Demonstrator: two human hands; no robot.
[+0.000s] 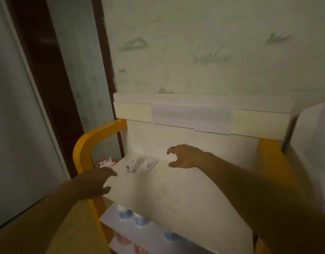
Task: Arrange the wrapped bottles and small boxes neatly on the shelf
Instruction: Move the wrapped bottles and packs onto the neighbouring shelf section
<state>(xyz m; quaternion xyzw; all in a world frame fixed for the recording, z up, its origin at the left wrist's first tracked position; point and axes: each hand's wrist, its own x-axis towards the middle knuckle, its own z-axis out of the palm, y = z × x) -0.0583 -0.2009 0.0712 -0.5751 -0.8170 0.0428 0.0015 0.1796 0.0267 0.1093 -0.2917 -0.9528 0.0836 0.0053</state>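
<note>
**Both hands bare over the top shelf, two small items waiting near its back left**

Against the patterned wall [203, 52] stands the yellow-framed shelf unit [82, 143], and everything below is placed from its white top shelf [176, 189]. Right of that shelf a pale plastic container [315, 143] shows at the frame edge. Under the shelf's front edge, on the lower tiers, stand blue-capped bottles [124, 213], with reddish ones lower still, too blurred to describe.

Over the shelf's left front corner hangs the left hand [95, 182], fingers spread and nearly straight, holding nothing. Over the shelf's middle, nearer the back panel, the right hand [185, 156] is raised with fingers and thumb curved apart in a claw, also empty, aimed toward the two items to its left.

Those items sit near the shelf's back left. The wrapped packet [147, 165] lies flat, apparently a small box under clear film. Just beside it, toward the left edge, stands the small bottle [130, 168], upright, with a dark-printed label.

Both look light. The film is probably slick and may crinkle, so I would take the packet across its short sides, where the box inside gives stiffness, not by loose wrap. The bottle, narrow and easily tipped, seems best pinched round its body just below the top, then set down straight.
</note>
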